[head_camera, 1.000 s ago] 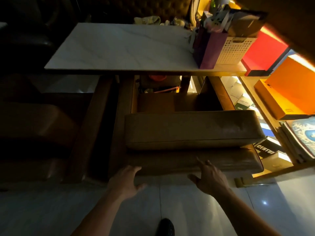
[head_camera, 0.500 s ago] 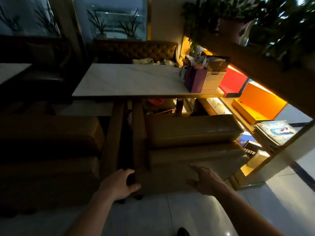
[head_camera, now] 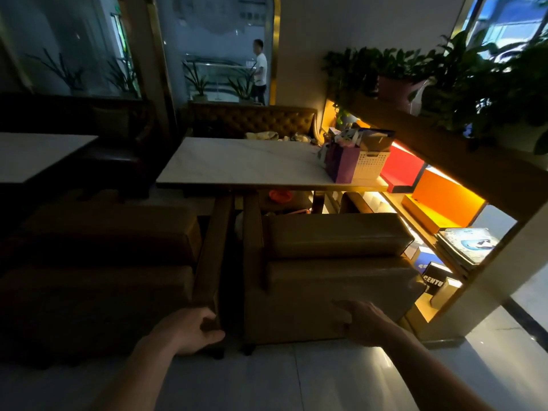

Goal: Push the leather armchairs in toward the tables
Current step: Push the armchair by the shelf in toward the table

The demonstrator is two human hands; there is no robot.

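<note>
1. Left hand [head_camera: 189, 332] curls its fingers round the left armchair [head_camera: 98, 262]'s rear corner; right hand [head_camera: 360, 321], fingers loosely spread, rests against the right armchair [head_camera: 332, 262].
2. Both sit at the table [head_camera: 246, 161]; next, seemingly, shoving the left forward.

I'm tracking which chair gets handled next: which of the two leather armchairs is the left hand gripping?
The darker armchair on the left: the left hand grips its wooden arm; the right hand touches the other armchair.
</note>
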